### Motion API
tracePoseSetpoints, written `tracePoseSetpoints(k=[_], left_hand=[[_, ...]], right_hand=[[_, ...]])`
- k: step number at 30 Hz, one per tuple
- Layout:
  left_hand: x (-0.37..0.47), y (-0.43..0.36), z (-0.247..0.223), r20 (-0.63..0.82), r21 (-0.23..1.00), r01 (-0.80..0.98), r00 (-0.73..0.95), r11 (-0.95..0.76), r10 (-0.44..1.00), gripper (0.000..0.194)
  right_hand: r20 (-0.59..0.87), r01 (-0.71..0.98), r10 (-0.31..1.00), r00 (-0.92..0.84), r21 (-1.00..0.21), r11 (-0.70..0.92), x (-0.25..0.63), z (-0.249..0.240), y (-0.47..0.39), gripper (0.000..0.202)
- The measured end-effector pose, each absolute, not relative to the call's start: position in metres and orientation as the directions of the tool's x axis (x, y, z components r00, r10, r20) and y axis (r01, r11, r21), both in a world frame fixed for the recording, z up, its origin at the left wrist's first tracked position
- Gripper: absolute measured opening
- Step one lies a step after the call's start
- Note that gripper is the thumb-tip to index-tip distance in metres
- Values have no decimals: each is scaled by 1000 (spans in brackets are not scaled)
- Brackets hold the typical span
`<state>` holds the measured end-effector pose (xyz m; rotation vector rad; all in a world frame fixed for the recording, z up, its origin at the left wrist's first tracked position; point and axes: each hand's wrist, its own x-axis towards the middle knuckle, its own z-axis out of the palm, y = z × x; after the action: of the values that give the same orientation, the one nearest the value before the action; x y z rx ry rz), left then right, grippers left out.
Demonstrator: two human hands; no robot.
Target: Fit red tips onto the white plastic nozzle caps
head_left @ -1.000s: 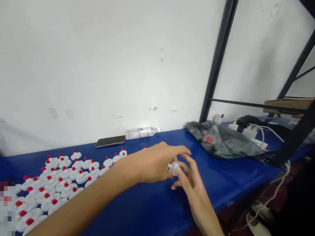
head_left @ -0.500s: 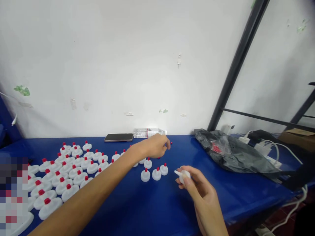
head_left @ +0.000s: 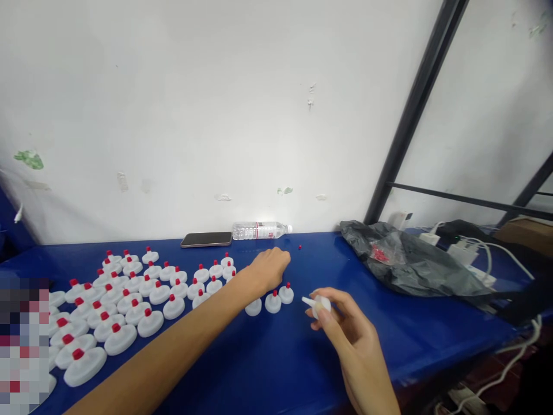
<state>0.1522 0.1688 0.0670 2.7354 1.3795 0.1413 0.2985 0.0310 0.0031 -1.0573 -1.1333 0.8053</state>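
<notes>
Pinched between thumb and fingers, a white nozzle cap with its bare pointed tip facing left sits in my right hand. My left hand is low over the blue table, fingers curled down and closed; the fingertips and whatever is in them are hidden behind the hand. Just in front of it stand a few white nozzle caps with red tips, one of them the nozzle cap nearest my right hand. A tiny red tip cap lies alone beyond my left hand.
Many red-tipped white nozzle caps crowd the left side of the blue table. A phone and a lying water bottle rest along the wall. On the right are a grey plastic bag, a clear packet of red pieces and white cables.
My left hand has lowered toward the table and its fingers have curled in, hiding a red piece seen there before. My right hand keeps its pinch on the white nozzle cap.
</notes>
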Motion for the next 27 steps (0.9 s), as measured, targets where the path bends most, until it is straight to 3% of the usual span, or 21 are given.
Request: tracePoseSetpoints(k=[5,12,16,18,21,27], left_hand=[[152,168,66,106,206,773,592,-600,799,27],[149,156,96,140,526,620,612,-582,778,19],[137,126,105,92,849,357,626,-389,774,23],[131,114,102,60,946,213,626,-245,777,26],[123,105,94,60,974,129,644,-185,763,28],[118,104,80,74,973,121,638,-195,767,28]], right_hand=[[314,-4,909,274,-945,328,300,-2,33,31],[266,-124,891,367,-936,330,302,-4,34,39],[297,-197,878,375,-900,388,299,-2,33,32],[307,-208,885,349,-896,393,298,-1,33,32],[314,-191,899,305,-905,381,297,0,33,32],[325,-154,904,277,-914,376,297,1,33,29]])
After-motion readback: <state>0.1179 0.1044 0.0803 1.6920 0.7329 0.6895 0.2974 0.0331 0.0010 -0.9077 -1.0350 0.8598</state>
